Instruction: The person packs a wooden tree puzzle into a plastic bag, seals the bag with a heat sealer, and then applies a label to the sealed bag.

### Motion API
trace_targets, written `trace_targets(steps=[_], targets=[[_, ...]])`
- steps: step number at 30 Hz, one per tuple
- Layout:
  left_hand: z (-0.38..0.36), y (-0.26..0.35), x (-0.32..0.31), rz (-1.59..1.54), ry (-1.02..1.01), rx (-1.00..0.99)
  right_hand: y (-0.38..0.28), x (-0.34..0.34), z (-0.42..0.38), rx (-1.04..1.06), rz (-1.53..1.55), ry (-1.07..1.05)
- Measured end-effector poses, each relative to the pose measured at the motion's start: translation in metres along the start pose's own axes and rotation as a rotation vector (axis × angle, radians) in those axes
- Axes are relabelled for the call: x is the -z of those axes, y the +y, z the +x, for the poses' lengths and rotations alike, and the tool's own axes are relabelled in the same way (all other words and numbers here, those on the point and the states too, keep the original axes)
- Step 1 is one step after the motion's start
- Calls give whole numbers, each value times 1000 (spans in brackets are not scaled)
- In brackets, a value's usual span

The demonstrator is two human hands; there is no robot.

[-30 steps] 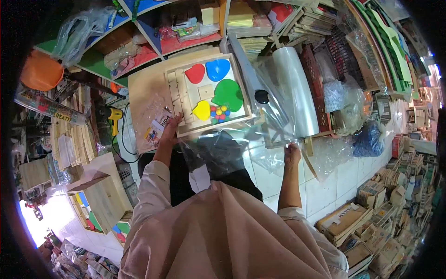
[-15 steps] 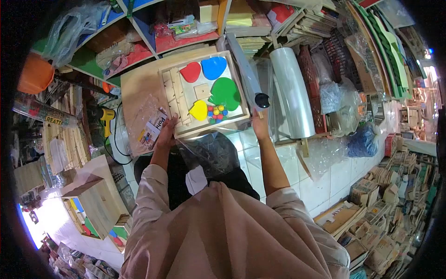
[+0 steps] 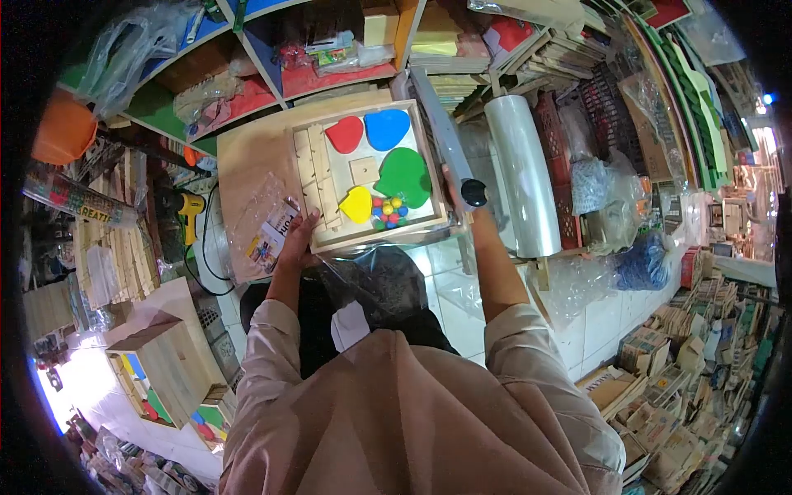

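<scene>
A shallow wooden tray (image 3: pixel 303 186) lies in front of me, holding a red piece (image 3: pixel 344 134), a blue piece (image 3: pixel 385 129), a green piece (image 3: pixel 404 176), a yellow piece (image 3: pixel 356 205), several small coloured balls (image 3: pixel 389 212) and slatted wooden strips (image 3: pixel 316 169). Clear plastic (image 3: pixel 371 257) shows along its near edge. My left hand (image 3: pixel 300 235) grips the tray's lower left corner, beside a printed label (image 3: pixel 276 235) in clear plastic. At the tray's right side is my right hand (image 3: pixel 456 198), partly hidden by a long grey bar with a black round end (image 3: pixel 473 193); its fingers are mostly out of sight.
Behind the tray, a wooden board (image 3: pixel 247 157) rests below coloured shelves (image 3: pixel 309 81). To the right stands a roll of clear film (image 3: pixel 524 177). A yellow tool (image 3: pixel 191 216) with a black cord is on the left. Stacked wooden pieces (image 3: pixel 676 388) fill the lower right.
My right hand has moved up along the tray's right side, its forearm now further forward. The tray has shifted slightly right and down in view.
</scene>
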State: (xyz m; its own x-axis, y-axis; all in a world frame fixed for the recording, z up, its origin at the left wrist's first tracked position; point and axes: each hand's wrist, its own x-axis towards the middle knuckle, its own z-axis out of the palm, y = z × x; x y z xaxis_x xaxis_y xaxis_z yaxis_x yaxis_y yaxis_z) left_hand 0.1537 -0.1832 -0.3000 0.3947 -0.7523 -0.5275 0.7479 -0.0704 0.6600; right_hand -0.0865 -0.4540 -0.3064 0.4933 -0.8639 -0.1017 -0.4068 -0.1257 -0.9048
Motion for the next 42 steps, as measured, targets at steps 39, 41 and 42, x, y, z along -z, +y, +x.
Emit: trace_targets(steps=[39,41,42], targets=[[-6,10,-10,112,115,55,-74,15,16,99,142,132],[-1,2,1,94,86,46,-45,24,55,-72,228,159],[1,0,5,85,69,41,-23,23,68,-103,186,61]])
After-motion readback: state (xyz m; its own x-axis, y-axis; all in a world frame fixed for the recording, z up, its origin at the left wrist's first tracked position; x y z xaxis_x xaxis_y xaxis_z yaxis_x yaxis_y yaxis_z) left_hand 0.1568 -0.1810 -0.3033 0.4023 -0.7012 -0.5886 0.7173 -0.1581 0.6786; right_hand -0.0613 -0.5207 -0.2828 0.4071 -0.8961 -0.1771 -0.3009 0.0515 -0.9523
